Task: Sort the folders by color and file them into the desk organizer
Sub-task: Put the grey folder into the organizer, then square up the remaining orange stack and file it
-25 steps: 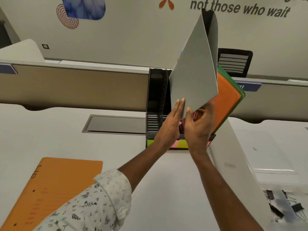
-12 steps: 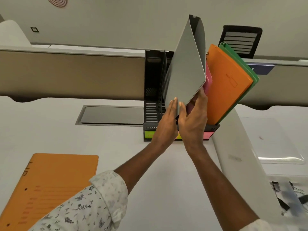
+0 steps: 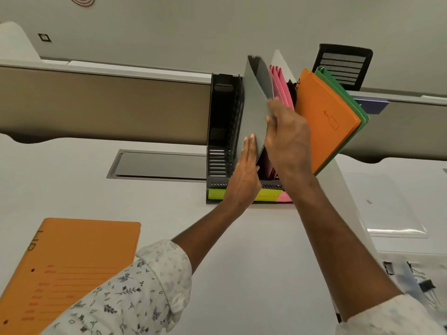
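Observation:
A black desk organizer (image 3: 219, 131) stands against the partition, with coloured labels along its front. A grey folder (image 3: 254, 112) stands tilted in one of its middle slots. My right hand (image 3: 289, 139) grips the folder's right edge. Flat against its lower left face rests my left hand (image 3: 244, 175), fingers straight. To the right, pink folders (image 3: 280, 85), an orange folder (image 3: 324, 117) and a green folder (image 3: 362, 117) lean in their slots. Another orange folder (image 3: 72, 267) lies flat on the desk at the lower left.
A white folder or sheet (image 3: 343, 204) leans at the organizer's right side. A clear plastic sleeve (image 3: 391, 213) and several binder clips (image 3: 420, 281) lie on the right. A grey cable hatch (image 3: 157, 165) is set in the desk left of the organizer. A beige partition (image 3: 104, 105) runs behind.
The grey folder has come down from high in the air into the organizer's slot. Both hands moved with it, and the pink folders now show beside it.

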Tool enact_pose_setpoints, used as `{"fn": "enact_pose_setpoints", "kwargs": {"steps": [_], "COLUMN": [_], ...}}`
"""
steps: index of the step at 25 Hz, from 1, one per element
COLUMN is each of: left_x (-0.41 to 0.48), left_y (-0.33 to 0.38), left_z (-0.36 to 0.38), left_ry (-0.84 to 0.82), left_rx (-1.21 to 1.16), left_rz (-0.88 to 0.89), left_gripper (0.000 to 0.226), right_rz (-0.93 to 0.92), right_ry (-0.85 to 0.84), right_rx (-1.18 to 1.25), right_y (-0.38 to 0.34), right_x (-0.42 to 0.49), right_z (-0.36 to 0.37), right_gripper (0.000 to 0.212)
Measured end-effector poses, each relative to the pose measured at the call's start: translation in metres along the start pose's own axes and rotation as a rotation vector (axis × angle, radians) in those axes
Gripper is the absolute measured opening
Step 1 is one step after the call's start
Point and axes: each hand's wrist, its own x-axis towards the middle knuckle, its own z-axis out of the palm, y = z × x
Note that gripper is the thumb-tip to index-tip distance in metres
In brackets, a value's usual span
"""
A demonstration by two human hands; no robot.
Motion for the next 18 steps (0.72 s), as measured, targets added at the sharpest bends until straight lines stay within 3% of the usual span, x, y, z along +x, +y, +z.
{"fn": "enact_pose_setpoints", "kwargs": {"steps": [3,12,15,18], "left_x": [-0.002,-0.057,-0.116,-0.188], "left_y": [-0.006,-0.031,-0.052,-0.081], "left_z": [0.002,-0.023,-0.047,-0.08], "left_ry": [-0.051,-0.101,-0.088,-0.058], "left_rx": [0.008,-0.046,-0.045,0.004], "left_rz": [0.01,-0.023,-0.035,-0.124], "left_gripper": [0.08,0.064,0.06,0.06], "right_rz": [0.1,0.096,0.136,0.174], "right_ry": [-0.21,-0.036,-0.091,-0.254], "right_rx": [0.005,-0.017,0.091,0.239], "right_y": [0.003,-0.007,-0.03,-0.063], "right_x": [-0.007,-0.084,-0.146,-0.221], "right_z": [0.007,0.014,0.025,0.042], "right_gripper": [0.043,0.062,0.058,0.052]}}
